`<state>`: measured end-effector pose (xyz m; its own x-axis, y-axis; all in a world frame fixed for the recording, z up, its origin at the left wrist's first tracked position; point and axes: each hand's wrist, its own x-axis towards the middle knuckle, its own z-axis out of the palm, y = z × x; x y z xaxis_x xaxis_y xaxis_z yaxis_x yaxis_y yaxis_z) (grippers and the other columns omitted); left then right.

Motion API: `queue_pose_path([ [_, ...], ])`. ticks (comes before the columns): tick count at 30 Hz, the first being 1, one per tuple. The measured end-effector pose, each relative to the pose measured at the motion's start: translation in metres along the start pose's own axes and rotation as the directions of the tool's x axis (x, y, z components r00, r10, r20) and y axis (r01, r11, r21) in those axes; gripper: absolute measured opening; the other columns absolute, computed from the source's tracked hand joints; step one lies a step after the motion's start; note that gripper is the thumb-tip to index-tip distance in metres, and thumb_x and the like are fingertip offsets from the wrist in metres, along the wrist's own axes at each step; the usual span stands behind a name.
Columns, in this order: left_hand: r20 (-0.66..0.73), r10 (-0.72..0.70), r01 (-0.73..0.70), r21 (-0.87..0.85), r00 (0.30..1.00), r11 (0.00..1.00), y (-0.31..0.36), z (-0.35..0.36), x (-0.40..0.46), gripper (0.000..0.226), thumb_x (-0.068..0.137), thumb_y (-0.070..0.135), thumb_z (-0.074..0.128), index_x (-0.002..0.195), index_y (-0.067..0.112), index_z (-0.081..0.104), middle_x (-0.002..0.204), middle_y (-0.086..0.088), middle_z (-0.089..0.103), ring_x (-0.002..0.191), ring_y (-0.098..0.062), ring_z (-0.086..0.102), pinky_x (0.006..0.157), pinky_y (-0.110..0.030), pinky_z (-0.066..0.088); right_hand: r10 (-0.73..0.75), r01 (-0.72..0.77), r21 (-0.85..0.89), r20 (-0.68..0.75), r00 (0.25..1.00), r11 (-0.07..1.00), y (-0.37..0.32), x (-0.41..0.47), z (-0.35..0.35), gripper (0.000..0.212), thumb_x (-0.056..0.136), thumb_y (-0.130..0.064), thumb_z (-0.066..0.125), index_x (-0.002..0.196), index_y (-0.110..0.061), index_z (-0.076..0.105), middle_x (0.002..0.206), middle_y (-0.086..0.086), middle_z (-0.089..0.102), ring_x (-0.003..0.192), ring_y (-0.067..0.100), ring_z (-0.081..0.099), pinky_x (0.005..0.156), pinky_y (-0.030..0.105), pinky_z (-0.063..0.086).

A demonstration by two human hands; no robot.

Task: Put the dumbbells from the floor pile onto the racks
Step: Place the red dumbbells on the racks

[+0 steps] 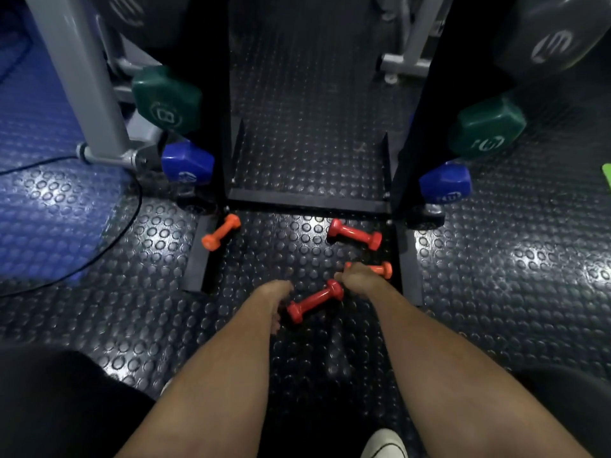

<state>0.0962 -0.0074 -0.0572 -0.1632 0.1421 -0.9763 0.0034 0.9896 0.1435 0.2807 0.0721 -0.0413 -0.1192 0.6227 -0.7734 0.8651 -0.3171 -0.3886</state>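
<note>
I read no legible wording; the green dumbbell on the left rack carries a round white emblem, as do the green one at right and the grey weight above it, but I cannot make out characters. Blue dumbbells sit lowest on each side. On the studded floor I see four small dumbbells: orange by the left foot bar, red, orange under my right hand, whose fingers curl over its handle, and red touching my left hand, fingers bent downward, grip not discernible.
</note>
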Motion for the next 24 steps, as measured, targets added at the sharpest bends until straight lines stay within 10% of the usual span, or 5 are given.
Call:
queue_pose_path([
  [4, 0.02, -0.028, 0.028, 0.002, 0.999, 1.0, -0.002, 0.014, 0.013, 0.05, 0.107, 0.033, 0.048, 0.138, -0.006, 0.044, 0.093, -0.03, 0.059, 0.108, -0.047, 0.066, 0.103, -0.058, 0.051, 0.036, -0.037, 0.031, 0.023, 0.999, 0.999, 0.003, 0.007, 0.012, 0.023, 0.104, -0.021, 0.054, 0.082, -0.022, 0.05, 0.089, 0.001, 0.059, 0.09, 0.019, 0.056, 0.085, 0.033, 0.046],
  [13, -0.122, 0.119, -0.123, -0.027, 0.985, 0.992, 0.007, 0.016, 0.021, 0.019, 0.103, 0.008, 0.055, 0.119, -0.002, 0.059, 0.088, -0.019, 0.059, 0.064, -0.032, 0.065, 0.04, -0.039, 0.054, 0.07, -0.067, 0.12, -0.019, 0.997, 0.99, 0.012, 0.026, 0.022, 0.025, 0.092, -0.026, 0.072, 0.109, -0.009, 0.066, 0.109, 0.014, 0.074, 0.102, 0.028, 0.071, 0.095, 0.045, 0.059],
  [18, -0.224, 0.279, -0.328, -0.221, 0.934, 0.919, 0.035, 0.014, 0.009, 0.014, 0.096, 0.007, 0.065, 0.085, 0.008, 0.057, 0.092, -0.014, 0.065, 0.075, -0.023, 0.063, 0.068, -0.043, 0.062, -0.044, 0.099, 0.176, -0.294, 0.955, 0.979, 0.001, 0.017, 0.008, 0.03, 0.085, -0.03, 0.083, 0.095, -0.014, 0.059, 0.085, -0.003, 0.065, 0.078, 0.016, 0.063, 0.073, 0.03, 0.048],
  [24, -0.256, 0.44, -0.507, -0.355, 0.861, 0.786, 0.058, -0.001, -0.027, 0.011, 0.096, 0.008, 0.069, 0.1, 0.006, 0.059, 0.079, -0.014, 0.069, 0.058, -0.021, 0.061, 0.042, -0.026, 0.048, -0.04, 0.316, 0.357, -0.605, 0.795, 0.879, -0.038, 0.001, -0.016, 0.021, 0.091, -0.021, 0.077, 0.089, -0.016, 0.057, 0.086, 0.0, 0.068, 0.071, 0.01, 0.065, 0.058, 0.009, 0.044],
])
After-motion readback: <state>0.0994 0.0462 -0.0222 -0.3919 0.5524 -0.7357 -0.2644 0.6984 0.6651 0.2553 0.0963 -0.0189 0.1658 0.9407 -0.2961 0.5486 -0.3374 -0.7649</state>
